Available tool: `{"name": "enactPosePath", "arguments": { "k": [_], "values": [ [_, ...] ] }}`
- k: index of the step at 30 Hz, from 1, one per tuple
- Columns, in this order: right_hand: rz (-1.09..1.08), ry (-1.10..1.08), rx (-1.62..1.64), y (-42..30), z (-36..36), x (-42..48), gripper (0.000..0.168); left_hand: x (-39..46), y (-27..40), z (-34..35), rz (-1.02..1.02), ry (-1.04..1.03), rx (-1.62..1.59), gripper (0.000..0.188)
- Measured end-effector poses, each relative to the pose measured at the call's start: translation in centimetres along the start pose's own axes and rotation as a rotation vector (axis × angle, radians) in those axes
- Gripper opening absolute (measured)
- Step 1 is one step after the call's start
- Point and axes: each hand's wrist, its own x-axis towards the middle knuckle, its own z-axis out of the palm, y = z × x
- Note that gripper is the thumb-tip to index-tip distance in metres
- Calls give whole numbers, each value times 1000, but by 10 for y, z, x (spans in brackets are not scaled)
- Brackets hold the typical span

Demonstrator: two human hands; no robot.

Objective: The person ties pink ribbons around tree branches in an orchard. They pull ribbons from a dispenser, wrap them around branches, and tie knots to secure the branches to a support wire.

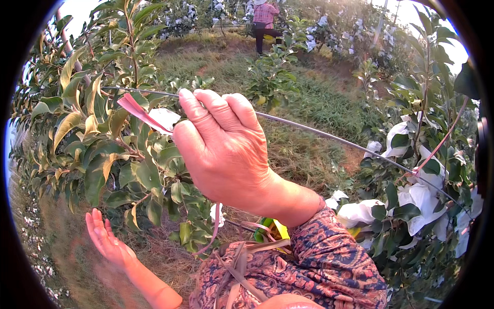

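My right hand [227,150] is raised in the middle, its fingers curled over a taut wire [308,129] that crosses the view. A pink ribbon-like strip [139,112] and a piece of white wrapping [164,118] stick out to the left of its thumb; whether the fingers hold them is hidden. Lower left, my left hand [106,239] is apart from the branches, palm up, fingers extended, with nothing in it. Leafy tree branches [146,174] lie just above and right of it. Another pink strip [214,228] hangs below my right wrist.
White-wrapped clusters [420,201] hang among leaves at right, where a pink tie [442,145] meets the wire. A green and yellow container [276,230] is partly hidden by my right sleeve. A person [265,19] in a checked shirt stands far back among trees. Grass [328,104] covers the ground between.
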Motion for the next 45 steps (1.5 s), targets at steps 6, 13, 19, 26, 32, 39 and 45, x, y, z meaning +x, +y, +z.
{"name": "enactPosePath", "arguments": {
  "k": [6, 13, 19, 26, 32, 39, 45],
  "values": [
    [17, 0, -39, -7, 10, 2, 13, 4, -15, -18, -37, 13, -55, 53],
    [33, 17, -85, -18, 15, 9, 7, 12, -15, -29, -44, 46, -58, 56],
    [26, 14, -95, -23, 14, 13, 8, 12, -11, -39, -45, 50, -59, 55],
    [13, -54, -105, -49, -4, 25, 6, 17, 2, -55, -38, 53, -103, 47],
    [14, -91, -105, -70, -6, 28, 4, 15, 3, -80, -19, 41, -83, 48],
    [-51, 51, -105, -60, 12, 12, 5, 4, 7, -76, -17, 81, -47, 48],
    [-80, 46, -173, -66, 22, -10, 8, -1, -18, -65, 6, 33, -28, 50]
  ]
}}
